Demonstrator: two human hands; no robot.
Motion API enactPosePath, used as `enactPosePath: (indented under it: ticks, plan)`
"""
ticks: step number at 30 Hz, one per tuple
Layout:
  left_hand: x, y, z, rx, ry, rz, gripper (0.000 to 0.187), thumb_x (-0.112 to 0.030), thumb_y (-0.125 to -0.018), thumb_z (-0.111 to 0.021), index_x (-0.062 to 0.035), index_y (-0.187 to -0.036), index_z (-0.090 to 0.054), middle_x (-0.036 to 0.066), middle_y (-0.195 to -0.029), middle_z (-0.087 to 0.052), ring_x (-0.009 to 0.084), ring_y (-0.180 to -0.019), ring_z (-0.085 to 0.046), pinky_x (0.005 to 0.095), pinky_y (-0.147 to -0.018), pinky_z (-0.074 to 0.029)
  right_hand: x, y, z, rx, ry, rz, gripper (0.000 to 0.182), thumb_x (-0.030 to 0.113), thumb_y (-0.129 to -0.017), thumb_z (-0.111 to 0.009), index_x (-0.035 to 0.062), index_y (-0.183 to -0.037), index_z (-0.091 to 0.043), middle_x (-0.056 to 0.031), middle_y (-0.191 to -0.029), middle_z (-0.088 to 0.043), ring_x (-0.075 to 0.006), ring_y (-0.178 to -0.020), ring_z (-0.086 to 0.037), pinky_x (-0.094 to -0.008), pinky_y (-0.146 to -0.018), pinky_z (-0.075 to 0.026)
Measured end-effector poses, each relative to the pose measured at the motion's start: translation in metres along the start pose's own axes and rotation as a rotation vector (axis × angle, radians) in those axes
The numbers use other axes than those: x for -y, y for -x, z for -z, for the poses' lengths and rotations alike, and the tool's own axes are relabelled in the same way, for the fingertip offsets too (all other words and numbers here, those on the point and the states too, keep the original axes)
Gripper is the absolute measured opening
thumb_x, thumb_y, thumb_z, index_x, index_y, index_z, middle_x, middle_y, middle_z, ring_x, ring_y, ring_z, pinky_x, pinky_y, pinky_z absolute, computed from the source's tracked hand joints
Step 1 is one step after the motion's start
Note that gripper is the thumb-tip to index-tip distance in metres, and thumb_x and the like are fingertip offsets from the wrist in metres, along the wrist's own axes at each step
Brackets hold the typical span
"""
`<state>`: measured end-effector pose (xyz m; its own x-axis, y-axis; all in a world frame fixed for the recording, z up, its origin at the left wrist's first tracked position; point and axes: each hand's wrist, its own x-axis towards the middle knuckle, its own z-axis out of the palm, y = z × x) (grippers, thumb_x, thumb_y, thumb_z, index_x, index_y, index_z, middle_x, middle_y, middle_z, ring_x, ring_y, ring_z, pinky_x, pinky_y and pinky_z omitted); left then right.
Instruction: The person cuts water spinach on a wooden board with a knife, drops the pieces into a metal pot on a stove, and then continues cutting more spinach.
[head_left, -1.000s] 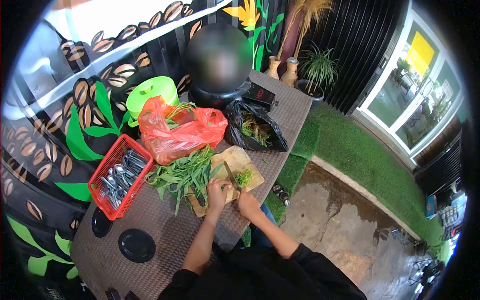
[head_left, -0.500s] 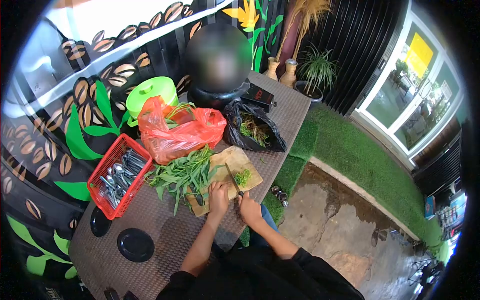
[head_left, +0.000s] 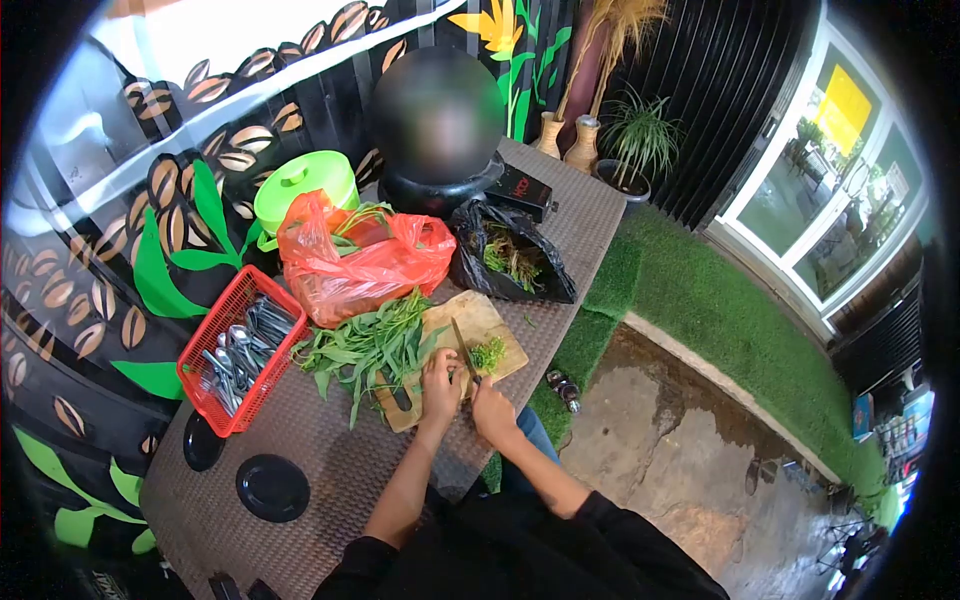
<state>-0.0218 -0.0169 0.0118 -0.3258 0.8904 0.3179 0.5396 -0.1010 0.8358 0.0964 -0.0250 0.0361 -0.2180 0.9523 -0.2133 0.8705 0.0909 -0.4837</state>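
The right hand [head_left: 492, 412] is closed around the handle of the knife [head_left: 461, 341], near the middle of the frame. The left hand [head_left: 440, 388], just beside it, has bent fingers; I cannot tell what they hold. For good cutting, I think, these fingertips should curl back from the edge, with short, even strokes. The knife's long axis runs steeply over the cutting board [head_left: 470, 309], its tip pointing up and slightly left in the frame. Chopped greens [head_left: 488, 355] lie right of the blade, leafy greens [head_left: 368, 345] left, and below is the desk [head_left: 350, 475].
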Motion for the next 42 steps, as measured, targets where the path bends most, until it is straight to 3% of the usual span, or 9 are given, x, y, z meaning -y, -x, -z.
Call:
enactPosePath:
  ticks: [4,6,9,16,19,25,30,36,42]
  plan:
    - [-0.004,0.0,0.001,0.013,0.016,0.009,0.026,0.003,-0.078,-0.06,-0.0045,-0.101,-0.048,0.013,-0.087,-0.06,0.0298,-0.085,-0.058,0.0408,-0.08,-0.041,0.0,-0.005,0.012,0.008,-0.05,0.052,0.036,0.033,-0.095,-0.039,-0.0011,-0.104,-0.042,-0.0287,-0.08,-0.063,-0.044,-0.077,-0.063,-0.0531,-0.067,-0.05]
    - [-0.002,-0.001,0.0,-0.058,-0.059,-0.107,0.028,0.008,-0.075,-0.058,-0.0018,-0.098,-0.046,0.014,-0.08,-0.06,0.0301,-0.081,-0.061,0.0393,-0.072,-0.045,0.005,0.01,0.006,0.025,-0.055,-0.026,0.037,0.034,-0.095,-0.039,-0.002,-0.104,-0.043,-0.0286,-0.081,-0.063,-0.0439,-0.078,-0.063,-0.0534,-0.069,-0.05]
    - [0.001,-0.001,0.001,-0.012,-0.028,-0.145,0.026,0.008,-0.075,-0.058,-0.0015,-0.097,-0.046,0.015,-0.083,-0.06,0.0305,-0.082,-0.061,0.0398,-0.071,-0.045,0.005,-0.004,0.004,0.029,-0.075,-0.022,0.037,0.034,-0.096,-0.038,-0.0021,-0.104,-0.043,-0.0286,-0.08,-0.063,-0.0448,-0.078,-0.063,-0.0539,-0.069,-0.049]
    - [-0.001,0.0,0.003,-0.025,-0.047,-0.086,0.025,0.007,-0.074,-0.061,-0.0018,-0.094,-0.047,0.015,-0.085,-0.06,0.031,-0.081,-0.062,0.0399,-0.069,-0.045,0.002,0.003,-0.003,-0.028,-0.041,0.016,0.035,0.033,-0.096,-0.037,-0.0004,-0.102,-0.043,-0.0255,-0.075,-0.064,-0.0429,-0.073,-0.064,-0.0505,-0.064,-0.052]
    - [-0.001,0.0,0.008,0.04,-0.071,-0.057,0.019,0.003,-0.075,-0.063,-0.0005,-0.09,-0.052,0.011,-0.085,-0.061,0.0281,-0.083,-0.059,0.0403,-0.075,-0.044,-0.003,0.001,-0.009,-0.034,-0.028,0.012,0.035,0.034,-0.096,-0.038,-0.0006,-0.103,-0.043,-0.0258,-0.076,-0.064,-0.0431,-0.071,-0.064,-0.0511,-0.063,-0.052]
    - [0.007,-0.007,0.009,0.028,0.187,-0.099,0.008,0.002,-0.071,-0.068,0.0017,-0.076,-0.062,0.011,-0.081,-0.062,0.0257,-0.07,-0.063,0.0349,-0.066,-0.049,-0.017,-0.011,0.019,0.066,-0.034,0.093,0.038,0.033,-0.096,-0.036,-0.0031,-0.103,-0.046,-0.0287,-0.082,-0.062,-0.0465,-0.079,-0.061,-0.0539,-0.07,-0.048]
    - [0.004,-0.002,0.015,0.005,-0.23,-0.188,0.008,-0.003,-0.074,-0.066,0.0023,-0.08,-0.067,0.012,-0.086,-0.063,0.0276,-0.085,-0.059,0.0358,-0.076,-0.048,-0.016,-0.008,0.024,0.064,-0.006,0.131,0.038,0.032,-0.097,-0.035,-0.0041,-0.101,-0.047,-0.0293,-0.085,-0.062,-0.0459,-0.081,-0.061,-0.0533,-0.071,-0.048]
    - [-0.004,0.001,0.018,0.078,-0.171,-0.21,0.012,-0.001,-0.077,-0.06,0.0024,-0.086,-0.067,0.014,-0.091,-0.063,0.0304,-0.09,-0.057,0.0371,-0.079,-0.047,-0.016,-0.007,0.026,0.073,-0.02,0.143,0.038,0.031,-0.097,-0.035,-0.0054,-0.101,-0.046,-0.0291,-0.083,-0.062,-0.0461,-0.079,-0.061,-0.0528,-0.07,-0.048]
    - [-0.012,-0.005,0.016,0.007,-0.037,-0.177,0.012,0.001,-0.077,-0.059,0.005,-0.086,-0.065,0.017,-0.093,-0.062,0.0325,-0.093,-0.057,0.0382,-0.079,-0.047,-0.02,-0.012,0.03,0.073,-0.007,0.168,0.039,0.032,-0.097,-0.035,-0.0058,-0.101,-0.046,-0.0291,-0.081,-0.062,-0.0456,-0.076,-0.061,-0.0525,-0.067,-0.049]
